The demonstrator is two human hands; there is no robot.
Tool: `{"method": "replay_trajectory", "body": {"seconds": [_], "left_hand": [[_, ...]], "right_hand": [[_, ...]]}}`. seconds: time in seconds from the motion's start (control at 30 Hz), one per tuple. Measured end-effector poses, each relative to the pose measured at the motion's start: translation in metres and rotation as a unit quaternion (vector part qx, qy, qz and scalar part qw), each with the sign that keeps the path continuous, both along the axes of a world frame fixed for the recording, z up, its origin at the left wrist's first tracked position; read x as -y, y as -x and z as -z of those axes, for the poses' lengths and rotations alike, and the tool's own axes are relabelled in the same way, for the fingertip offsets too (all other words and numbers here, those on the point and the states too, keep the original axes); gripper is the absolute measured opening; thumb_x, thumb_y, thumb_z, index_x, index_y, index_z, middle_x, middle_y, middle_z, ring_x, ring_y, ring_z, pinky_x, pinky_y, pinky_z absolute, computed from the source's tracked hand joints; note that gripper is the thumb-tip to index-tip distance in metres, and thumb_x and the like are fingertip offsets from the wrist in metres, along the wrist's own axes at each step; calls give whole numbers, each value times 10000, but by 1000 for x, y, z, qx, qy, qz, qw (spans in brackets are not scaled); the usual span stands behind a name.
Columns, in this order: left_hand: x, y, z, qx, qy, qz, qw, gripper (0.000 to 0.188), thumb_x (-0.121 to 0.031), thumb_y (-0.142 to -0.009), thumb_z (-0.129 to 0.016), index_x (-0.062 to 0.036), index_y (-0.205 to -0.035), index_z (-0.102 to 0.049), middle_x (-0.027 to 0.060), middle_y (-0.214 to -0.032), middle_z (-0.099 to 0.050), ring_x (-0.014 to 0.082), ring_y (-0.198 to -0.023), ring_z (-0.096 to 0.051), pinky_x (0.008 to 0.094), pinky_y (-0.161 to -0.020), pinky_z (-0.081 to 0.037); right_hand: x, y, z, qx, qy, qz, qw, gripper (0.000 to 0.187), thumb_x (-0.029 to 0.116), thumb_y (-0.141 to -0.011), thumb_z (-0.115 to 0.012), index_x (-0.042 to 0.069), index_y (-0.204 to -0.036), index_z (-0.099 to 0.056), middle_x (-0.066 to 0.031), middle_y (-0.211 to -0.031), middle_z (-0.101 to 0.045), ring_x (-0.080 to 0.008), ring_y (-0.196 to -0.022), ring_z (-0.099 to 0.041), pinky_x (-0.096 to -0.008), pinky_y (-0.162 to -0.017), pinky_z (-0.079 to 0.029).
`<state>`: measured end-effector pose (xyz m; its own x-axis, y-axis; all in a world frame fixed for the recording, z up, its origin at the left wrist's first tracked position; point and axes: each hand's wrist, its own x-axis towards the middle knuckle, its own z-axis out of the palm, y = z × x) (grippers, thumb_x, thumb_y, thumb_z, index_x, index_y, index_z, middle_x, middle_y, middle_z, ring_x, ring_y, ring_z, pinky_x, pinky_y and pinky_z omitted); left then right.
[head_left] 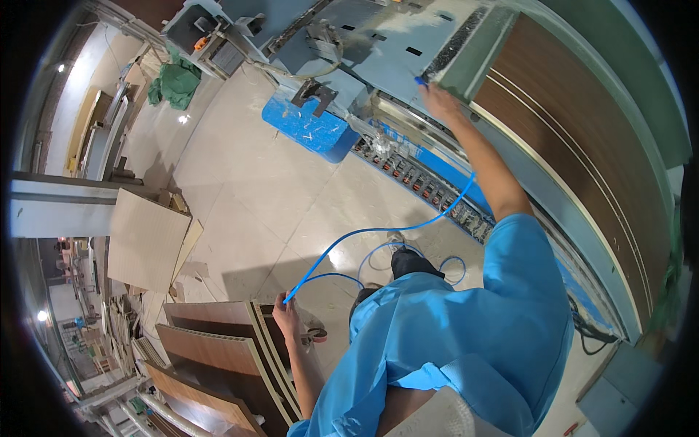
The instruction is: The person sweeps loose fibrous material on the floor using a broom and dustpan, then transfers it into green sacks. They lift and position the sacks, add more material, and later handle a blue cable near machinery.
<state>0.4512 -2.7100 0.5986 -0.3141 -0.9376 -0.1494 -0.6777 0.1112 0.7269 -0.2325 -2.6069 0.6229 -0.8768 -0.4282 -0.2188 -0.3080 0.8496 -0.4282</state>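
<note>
My left hand (284,315) is closed around a thin blue hose (357,232), low on the left beside the stacked panels. From there the hose curves up and right, then passes behind my right forearm. My right hand (441,103) reaches far out over the edge of a large machine, its fingers closed on a small blue-tipped tool (421,81). Most of that tool is hidden in the grip, and whether the hose joins it cannot be seen. Next to the right hand lies a dark brown wood-grain panel (568,131) with two pale lines, on the machine bed.
Dusty machine bed (378,62) spans the top. A blue machine housing (309,127) juts over the tiled floor. Loose hose loops (453,268) lie around my feet. Brown panels (211,342) lean at lower left, with a pale board (145,240) behind. Black cables (590,328) hang at right.
</note>
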Motion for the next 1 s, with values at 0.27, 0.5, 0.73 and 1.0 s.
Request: {"method": "replay_trajectory", "body": {"seconds": [0.27, 0.5, 0.73, 1.0], "left_hand": [[29, 13, -12, 65, -23, -3, 998, 324, -283, -974, -608, 35, -914, -625, 61, -685, -553, 124, -667, -458, 305, -613, -402], [65, -20, 8, 26, 1, -75, 997, 376, -339, -984, -590, 32, -973, -652, 158, -736, -632, 188, -684, -567, 340, -662, -463], [180, -41, 26, -59, -28, -47, 997, 436, -388, -1004, -550, 39, -999, -637, 109, -815, -673, 180, -805, -641, 324, -761, -495], [354, -76, -33, -258, 14, -111, 960, 447, -421, -1019, -501, -1, -956, -640, 76, -880, -673, 172, -833, -651, 305, -765, -488]], "right_hand": [[81, -10, 23, -94, 74, -80, 990, 568, 598, -923, -504, 114, -1184, -646, -213, -1075, -686, -410, -1024, -643, -513, -870, -491], [77, -38, -17, -53, 73, -76, 993, 532, 540, -961, -477, 73, -1152, -646, -243, -1041, -675, -433, -998, -633, -505, -834, -482], [120, -201, -77, -4, -55, -248, 967, 501, 495, -986, -464, 52, -1140, -640, -233, -998, -683, -444, -947, -645, -518, -816, -486], [237, -314, -51, -62, -92, -174, 978, 534, 412, -1018, -426, -48, -1288, -449, -305, -981, -666, -481, -958, -639, -550, -824, -496]]}}
